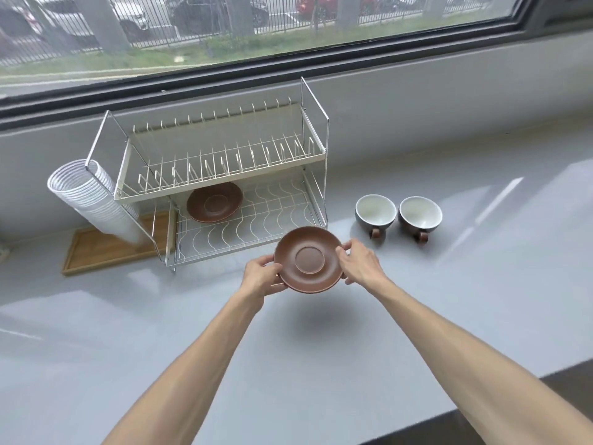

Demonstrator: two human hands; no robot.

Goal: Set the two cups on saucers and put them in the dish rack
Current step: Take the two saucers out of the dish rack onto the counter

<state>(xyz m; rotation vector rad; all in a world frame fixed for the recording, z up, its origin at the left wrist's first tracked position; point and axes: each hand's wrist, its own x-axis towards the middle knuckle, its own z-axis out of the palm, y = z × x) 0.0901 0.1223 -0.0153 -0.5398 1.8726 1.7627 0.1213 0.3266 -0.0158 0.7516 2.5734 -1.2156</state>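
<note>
Both forearms reach out from the bottom of the view, nearly straight, converging on a brown saucer held in the air above the grey bench, its shadow lying on the surface below. Left hand is clamped on the saucer's left rim, thumb on top and fingers curled underneath; right hand is pinched on the right rim, thumb over the edge, fingers wrapped round behind. So the grip is closed on the saucer from both sides, and the dish sits roughly level between them. Just beyond the grip stands the dish rack, its lower wire shelf open at the front, with a second brown saucer already lying flat on that shelf, towards the back left. Off to the right of the grip, well apart from the rack, two cups wait on the bench side by side, handles pointing towards the camera, both empty. Hanging on the rack's far left end is a white ribbed holder, above a wooden tray. Now the risks, as I read it: the rim hold is shallow, so a tilt could let the saucer slip; going in, it could clip the rack's front wire or the upper tier; and set too close, it could knock the saucer already there.
</note>
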